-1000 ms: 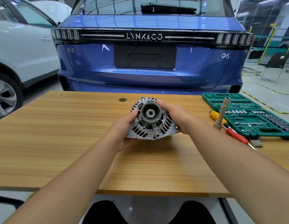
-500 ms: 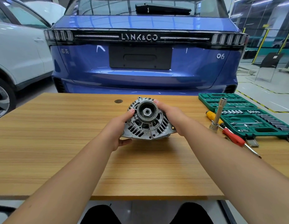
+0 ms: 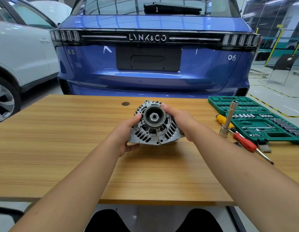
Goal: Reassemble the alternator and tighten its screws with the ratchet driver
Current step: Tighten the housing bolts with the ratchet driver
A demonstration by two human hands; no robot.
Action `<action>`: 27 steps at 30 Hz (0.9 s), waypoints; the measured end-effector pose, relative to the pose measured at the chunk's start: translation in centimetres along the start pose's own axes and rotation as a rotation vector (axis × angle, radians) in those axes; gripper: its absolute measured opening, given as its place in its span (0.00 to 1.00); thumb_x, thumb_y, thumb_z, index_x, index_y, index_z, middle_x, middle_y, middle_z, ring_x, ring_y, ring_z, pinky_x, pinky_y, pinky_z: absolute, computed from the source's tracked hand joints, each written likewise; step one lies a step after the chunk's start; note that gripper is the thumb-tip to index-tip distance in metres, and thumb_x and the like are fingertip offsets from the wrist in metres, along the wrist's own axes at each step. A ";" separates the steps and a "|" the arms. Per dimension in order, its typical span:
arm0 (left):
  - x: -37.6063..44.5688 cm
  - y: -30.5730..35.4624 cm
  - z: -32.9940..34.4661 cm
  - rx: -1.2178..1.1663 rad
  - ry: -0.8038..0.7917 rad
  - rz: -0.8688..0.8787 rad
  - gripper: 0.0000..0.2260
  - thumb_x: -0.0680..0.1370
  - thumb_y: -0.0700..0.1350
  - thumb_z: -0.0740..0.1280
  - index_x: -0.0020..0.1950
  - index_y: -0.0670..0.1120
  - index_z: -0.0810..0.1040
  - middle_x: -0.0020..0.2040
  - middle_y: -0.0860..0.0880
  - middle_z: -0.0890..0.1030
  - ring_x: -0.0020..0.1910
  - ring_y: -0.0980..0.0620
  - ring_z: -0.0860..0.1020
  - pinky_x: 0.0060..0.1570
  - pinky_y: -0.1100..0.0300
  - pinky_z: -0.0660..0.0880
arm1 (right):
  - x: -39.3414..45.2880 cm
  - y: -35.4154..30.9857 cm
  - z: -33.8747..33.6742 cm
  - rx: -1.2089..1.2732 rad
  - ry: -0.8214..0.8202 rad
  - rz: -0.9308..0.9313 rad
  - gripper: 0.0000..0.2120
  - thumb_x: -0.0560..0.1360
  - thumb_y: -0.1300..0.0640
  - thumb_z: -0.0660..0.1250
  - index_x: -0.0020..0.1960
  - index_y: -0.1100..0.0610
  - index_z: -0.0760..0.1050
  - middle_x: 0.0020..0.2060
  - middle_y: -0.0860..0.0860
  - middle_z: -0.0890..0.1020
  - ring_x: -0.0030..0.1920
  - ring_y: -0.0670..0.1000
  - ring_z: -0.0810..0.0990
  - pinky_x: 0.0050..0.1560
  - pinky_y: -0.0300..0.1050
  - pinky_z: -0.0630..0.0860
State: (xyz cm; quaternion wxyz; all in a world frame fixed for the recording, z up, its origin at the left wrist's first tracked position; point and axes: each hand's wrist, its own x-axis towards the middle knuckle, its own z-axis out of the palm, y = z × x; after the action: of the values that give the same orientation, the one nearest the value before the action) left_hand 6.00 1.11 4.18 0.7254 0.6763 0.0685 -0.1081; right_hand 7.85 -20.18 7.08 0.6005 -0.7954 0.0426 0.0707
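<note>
While both arms reach in, left hand (image 3: 124, 135) and right hand (image 3: 182, 122) grip alternator (image 3: 153, 124) from either side, mid wooden table (image 3: 61, 148), pulley up. Ratchet driver (image 3: 228, 119) upright right, green socket case (image 3: 256, 119) beyond.

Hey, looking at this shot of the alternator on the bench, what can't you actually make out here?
Head view only:
- Rear of the alternator: faces away from the camera.
- Its side screws: covered by the left hand and right hand.
- Sizes of the sockets in the green case: too small.
- Case's right end: cut off by the frame edge.
</note>
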 end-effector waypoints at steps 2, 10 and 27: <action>-0.3 0.0 -0.2 -0.032 0.009 -0.023 0.20 0.72 0.64 0.73 0.56 0.53 0.82 0.44 0.51 0.87 0.45 0.49 0.86 0.43 0.52 0.80 | -0.4 -0.1 0.4 -0.009 0.030 -0.019 0.38 0.59 0.22 0.69 0.53 0.52 0.84 0.43 0.51 0.88 0.45 0.57 0.88 0.60 0.61 0.80; -1.6 -1.7 -1.1 0.035 0.053 0.126 0.18 0.78 0.61 0.69 0.62 0.52 0.83 0.56 0.51 0.86 0.57 0.47 0.82 0.61 0.45 0.76 | -2.4 0.3 2.3 -0.069 0.156 -0.200 0.34 0.57 0.22 0.69 0.51 0.47 0.85 0.41 0.44 0.87 0.45 0.49 0.85 0.47 0.53 0.82; -4.1 1.3 1.1 0.098 -0.098 0.010 0.35 0.69 0.67 0.72 0.73 0.55 0.70 0.64 0.42 0.80 0.56 0.36 0.82 0.58 0.36 0.78 | -7.0 5.2 3.8 -0.277 0.307 -0.484 0.40 0.65 0.27 0.69 0.72 0.45 0.71 0.53 0.32 0.76 0.58 0.46 0.79 0.59 0.54 0.79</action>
State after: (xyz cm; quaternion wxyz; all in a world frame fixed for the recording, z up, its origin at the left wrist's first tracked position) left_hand 2.29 0.38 6.54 0.6944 0.7053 0.0245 -0.1407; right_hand -0.11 -18.04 2.24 0.4724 -0.8580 -0.0678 -0.1899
